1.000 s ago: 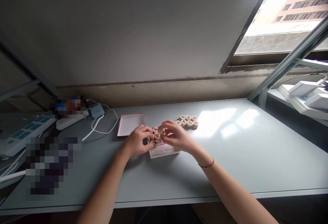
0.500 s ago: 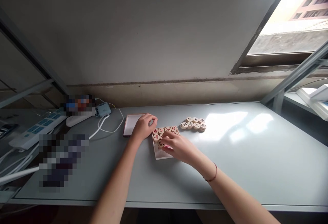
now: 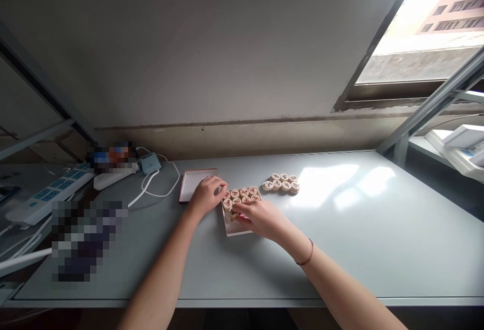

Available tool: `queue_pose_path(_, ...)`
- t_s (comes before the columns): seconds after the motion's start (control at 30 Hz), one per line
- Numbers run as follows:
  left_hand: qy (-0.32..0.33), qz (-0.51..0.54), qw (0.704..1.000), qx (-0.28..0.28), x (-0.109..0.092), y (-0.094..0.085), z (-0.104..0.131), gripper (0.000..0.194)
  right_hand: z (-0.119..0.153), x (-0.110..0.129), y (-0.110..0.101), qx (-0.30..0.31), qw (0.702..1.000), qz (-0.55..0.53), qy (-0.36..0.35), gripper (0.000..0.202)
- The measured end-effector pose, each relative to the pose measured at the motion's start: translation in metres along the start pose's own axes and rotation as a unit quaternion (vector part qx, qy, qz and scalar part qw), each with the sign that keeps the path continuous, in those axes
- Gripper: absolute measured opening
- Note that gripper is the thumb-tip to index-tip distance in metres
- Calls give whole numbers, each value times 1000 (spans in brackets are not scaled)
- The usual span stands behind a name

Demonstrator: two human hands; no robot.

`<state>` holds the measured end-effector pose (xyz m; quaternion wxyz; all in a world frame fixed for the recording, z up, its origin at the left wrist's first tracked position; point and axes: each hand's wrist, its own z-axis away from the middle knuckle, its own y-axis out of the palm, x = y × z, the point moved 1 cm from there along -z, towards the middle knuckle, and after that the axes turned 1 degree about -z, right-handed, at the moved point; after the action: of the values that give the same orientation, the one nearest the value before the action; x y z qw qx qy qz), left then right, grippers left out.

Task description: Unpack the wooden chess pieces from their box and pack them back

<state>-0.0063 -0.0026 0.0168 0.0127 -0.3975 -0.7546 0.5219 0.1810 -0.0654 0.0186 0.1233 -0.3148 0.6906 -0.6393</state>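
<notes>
A shallow white box [image 3: 238, 229] holds rows of round wooden xiangqi pieces [image 3: 244, 192] with red characters. My right hand [image 3: 264, 219] reaches over the box's right side, thumb and fingers closed on a black-lettered xiangqi piece [image 3: 233, 213] below the filled rows. My left hand [image 3: 207, 194] is beside the box's upper left corner, fingers loosely bent and slightly apart, with nothing visible in them. Whether it touches the box I cannot tell. More black-lettered pieces [image 3: 286, 186] stand stacked in two rows to the right. Behind my left hand lies the box lid [image 3: 192, 180], inner side up.
A power strip [image 3: 49, 196], white cables [image 3: 32, 258] and a pale blue adapter [image 3: 150, 162] crowd the left of the grey desk [image 3: 340, 249]. A metal frame post [image 3: 403, 143] and white items [image 3: 454, 143] are at the far right. The wall closes off the back.
My right hand has lowered the black-lettered piece slightly into the box. My left hand has moved a little down, closer to the box's corner. The whole view has shifted slightly.
</notes>
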Motion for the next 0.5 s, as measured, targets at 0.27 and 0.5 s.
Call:
queue_pose_path(0.27, 5, 8, 1000, 14, -7, 0, 2, 14, -2, 4, 2, -7, 1000, -9, -19, 11)
queue_pose_path(0.5, 7, 14, 1000, 15, -7, 2, 3, 14, -3, 7, 1, 6, 1000, -1, -13, 7)
